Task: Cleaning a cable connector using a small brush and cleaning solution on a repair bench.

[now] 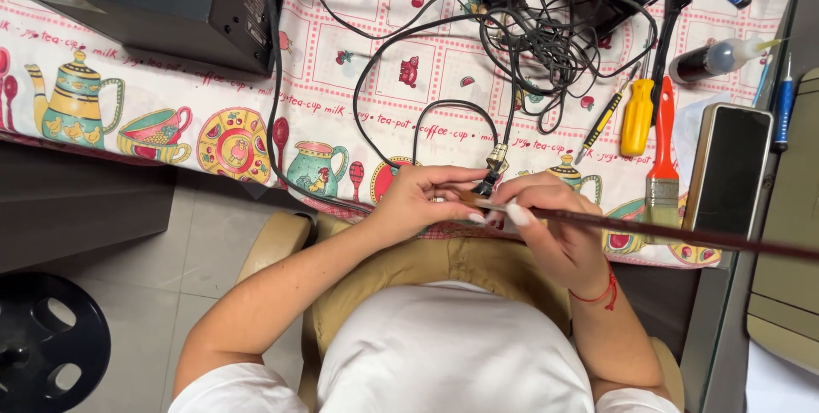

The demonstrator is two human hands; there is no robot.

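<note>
Both hands met at the surface's [256,80] near edge: the left hand [418,200] pinched a small cable plug [493,170], the right hand [554,225] gripped a long dark rod [682,234] (tip at the plug). Fine tip work seemed underway, calling for steadiness.

Two bare hands, the left hand [418,200] and the right hand [554,225], meet at the near edge of the bench [358,29]. One long dark thin rod [665,232] runs off to the right. One yellow-handled screwdriver [636,116], one orange-handled flat paintbrush [663,161] and one black smartphone [728,170] lie right. One black box-shaped device [162,3] sits far left.
</note>
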